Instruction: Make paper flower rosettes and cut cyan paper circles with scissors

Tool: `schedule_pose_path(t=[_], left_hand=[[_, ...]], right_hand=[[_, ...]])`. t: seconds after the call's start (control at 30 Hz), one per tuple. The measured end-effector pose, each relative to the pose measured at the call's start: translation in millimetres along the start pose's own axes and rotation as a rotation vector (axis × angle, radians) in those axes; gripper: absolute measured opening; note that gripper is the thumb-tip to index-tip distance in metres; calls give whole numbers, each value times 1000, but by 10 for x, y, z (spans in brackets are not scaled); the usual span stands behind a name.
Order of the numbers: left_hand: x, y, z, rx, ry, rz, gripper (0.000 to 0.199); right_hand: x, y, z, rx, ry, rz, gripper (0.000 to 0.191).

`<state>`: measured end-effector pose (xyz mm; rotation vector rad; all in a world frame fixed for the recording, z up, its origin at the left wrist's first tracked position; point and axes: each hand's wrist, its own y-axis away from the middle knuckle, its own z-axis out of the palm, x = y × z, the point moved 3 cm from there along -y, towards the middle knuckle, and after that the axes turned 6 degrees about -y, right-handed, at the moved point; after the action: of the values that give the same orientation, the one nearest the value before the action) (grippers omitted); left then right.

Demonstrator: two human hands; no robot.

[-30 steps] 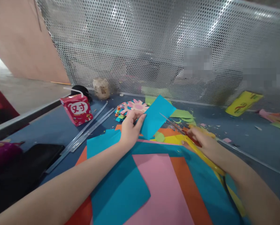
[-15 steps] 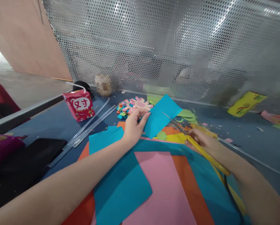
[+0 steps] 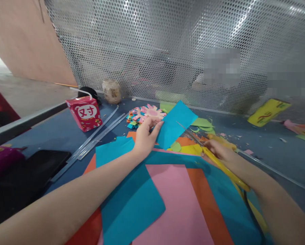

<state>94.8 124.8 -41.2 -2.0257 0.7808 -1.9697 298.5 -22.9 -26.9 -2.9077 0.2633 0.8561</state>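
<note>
Both hands (image 3: 144, 137) raised: paper (image 3: 176, 124) pinched, scissors (image 3: 206, 148) gripped.

Both bare forearms reach forward from the bottom corners, converging toward 12 o'clock. The left hand (image 3: 145, 139) is pinched shut, thumb over fingers pointing to 2 o'clock. The right hand (image 3: 218, 151) is curled closed, knuckles up.

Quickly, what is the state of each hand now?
Left hand: closed, holding the blue paper.
Right hand: closed, holding the scissors.
</note>
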Motion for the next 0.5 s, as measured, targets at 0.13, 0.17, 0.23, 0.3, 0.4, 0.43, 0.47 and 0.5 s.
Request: schedule_pose_path(t=[0.13, 0.17, 0.23, 0.3, 0.4, 0.43, 0.47, 0.5], left_hand=[[17, 5, 3, -15, 0, -3, 8], [20, 6, 3, -17, 0, -2, 9], [23, 4, 4, -19, -1, -1, 9], [23, 1, 3, -17, -6, -1, 8], [26, -2, 0, -9, -10, 2, 7], [28, -2, -1, -6, -10, 3, 7], [30, -1, -3, -3, -10, 5, 7], [32, 1, -4, -1, -11, 5, 6]], right_hand=[[-35, 5, -12, -17, 27, 2, 28], [-41, 6, -14, -19, 31, 3, 28], [-49, 8, -19, -20, 38, 4, 29], [-53, 11, -25, -18, 43, 5, 30], [-53, 14, -35, -13, 45, 7, 30], [-51, 13, -39, -12, 43, 7, 30], [-49, 12, -42, -10, 40, 7, 31], [-46, 10, -44, -10, 35, 6, 31]])
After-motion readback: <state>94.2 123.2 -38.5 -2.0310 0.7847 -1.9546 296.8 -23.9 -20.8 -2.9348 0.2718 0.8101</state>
